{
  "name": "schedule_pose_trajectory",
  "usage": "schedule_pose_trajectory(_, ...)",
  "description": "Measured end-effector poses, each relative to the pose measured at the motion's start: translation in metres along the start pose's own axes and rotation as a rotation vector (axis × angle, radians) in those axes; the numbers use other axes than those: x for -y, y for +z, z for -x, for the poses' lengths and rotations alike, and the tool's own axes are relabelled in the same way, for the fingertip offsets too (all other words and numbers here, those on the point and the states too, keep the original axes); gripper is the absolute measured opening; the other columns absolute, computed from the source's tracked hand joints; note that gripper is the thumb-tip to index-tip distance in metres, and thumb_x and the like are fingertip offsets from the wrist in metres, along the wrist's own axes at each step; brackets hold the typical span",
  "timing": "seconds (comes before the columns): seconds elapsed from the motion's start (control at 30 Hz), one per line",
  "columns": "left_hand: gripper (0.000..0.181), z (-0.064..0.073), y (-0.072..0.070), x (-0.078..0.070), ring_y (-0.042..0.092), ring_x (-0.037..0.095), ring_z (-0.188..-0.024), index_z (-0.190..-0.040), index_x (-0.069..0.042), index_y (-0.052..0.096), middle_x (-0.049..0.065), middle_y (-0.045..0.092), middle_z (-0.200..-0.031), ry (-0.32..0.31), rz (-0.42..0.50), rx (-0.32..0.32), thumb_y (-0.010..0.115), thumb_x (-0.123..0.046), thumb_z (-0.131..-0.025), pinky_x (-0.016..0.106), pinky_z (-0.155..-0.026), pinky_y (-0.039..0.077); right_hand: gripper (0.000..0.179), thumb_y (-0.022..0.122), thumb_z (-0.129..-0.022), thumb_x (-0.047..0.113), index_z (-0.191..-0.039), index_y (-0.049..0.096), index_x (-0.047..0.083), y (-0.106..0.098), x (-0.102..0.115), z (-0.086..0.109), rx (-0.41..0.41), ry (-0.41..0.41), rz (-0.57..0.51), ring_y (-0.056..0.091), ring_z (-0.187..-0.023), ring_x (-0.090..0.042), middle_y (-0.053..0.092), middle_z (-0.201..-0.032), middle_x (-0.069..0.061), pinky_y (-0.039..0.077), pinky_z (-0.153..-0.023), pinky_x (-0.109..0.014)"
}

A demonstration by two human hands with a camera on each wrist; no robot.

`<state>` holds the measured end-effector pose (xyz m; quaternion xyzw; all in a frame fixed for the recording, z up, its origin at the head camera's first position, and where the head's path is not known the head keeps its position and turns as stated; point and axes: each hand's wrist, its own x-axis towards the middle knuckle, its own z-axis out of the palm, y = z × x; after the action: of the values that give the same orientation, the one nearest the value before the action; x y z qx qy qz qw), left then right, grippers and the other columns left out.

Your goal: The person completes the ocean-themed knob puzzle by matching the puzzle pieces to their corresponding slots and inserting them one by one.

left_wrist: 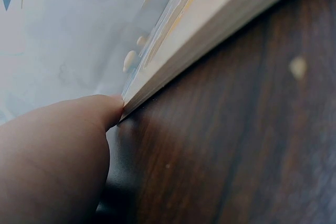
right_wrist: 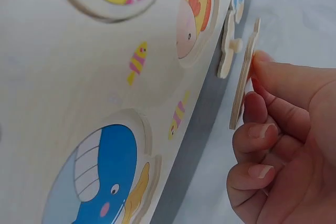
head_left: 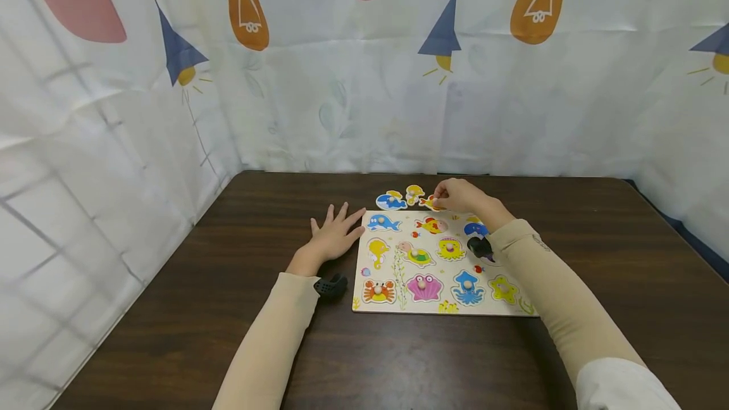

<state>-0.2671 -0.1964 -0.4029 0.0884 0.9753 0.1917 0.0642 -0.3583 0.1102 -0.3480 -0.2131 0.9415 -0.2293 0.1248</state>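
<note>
My right hand [head_left: 462, 197] is at the far edge of a wooden sea-animal puzzle board [head_left: 393, 306]. Its thumb and fingers pinch a red and yellow fish puzzle piece [head_left: 428, 203]. In the right wrist view that fish piece [right_wrist: 244, 80] is tilted edge-on, off the board, its picture facing away. My left hand [head_left: 331, 240] lies with fingers spread at the board's left side. The left thumb [left_wrist: 107, 109] touches the board's corner in the left wrist view. Beside the held piece lie a blue whale piece [head_left: 391, 200] and a yellow seahorse piece [head_left: 414, 194].
Several knobbed pieces sit in the board, such as the crab [head_left: 378, 291], pink shell [head_left: 424, 287] and blue squid [head_left: 468, 288]. The fish-shaped recess [head_left: 431, 226] shows a printed fish. A dark wooden table [head_left: 171, 334] bears everything; a patterned curtain [head_left: 353, 112] hangs behind it.
</note>
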Motion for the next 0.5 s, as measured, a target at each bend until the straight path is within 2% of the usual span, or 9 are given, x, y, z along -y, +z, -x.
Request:
schedule_pose_trajectory(0.17,0.060,0.001,-0.001,-0.001,-0.007,0.045,-0.154,-0.165,-0.027,0.027,0.016,0.007,-0.171,-0.005,0.004,0.000,0.040,-0.047,-0.110,0.077,-0.111,-0.008,0.014,0.067,-0.102,0.015,-0.108,0.065,0.003,0.003,0.000,0.007,0.010,-0.031,-0.004,0.055,-0.087,-0.025,0.062,-0.097,-0.010,0.049,-0.079,-0.036)
schedule_pose_trajectory(0.37,0.060,0.001,0.000,-0.001,-0.007,0.044,-0.154,-0.165,-0.028,0.027,0.015,0.007,-0.171,-0.012,0.001,-0.002,0.040,-0.047,-0.110,0.076,-0.111,-0.008,0.012,0.068,-0.101,0.015,-0.107,0.066,0.004,0.008,0.001,0.014,0.042,-0.081,0.040,0.054,-0.083,-0.023,0.060,-0.091,-0.007,0.048,-0.076,-0.035)
schedule_pose_trajectory(0.5,0.060,0.000,0.000,0.000,-0.006,0.044,-0.154,-0.165,-0.028,0.027,0.016,0.007,-0.171,-0.008,0.003,-0.004,0.040,-0.047,-0.110,0.076,-0.111,-0.008,0.011,0.067,-0.102,0.014,-0.107,0.065,0.004,0.009,0.007,0.018,0.053,-0.083,0.048,0.054,-0.083,-0.022,0.059,-0.090,-0.007,0.047,-0.076,-0.034)
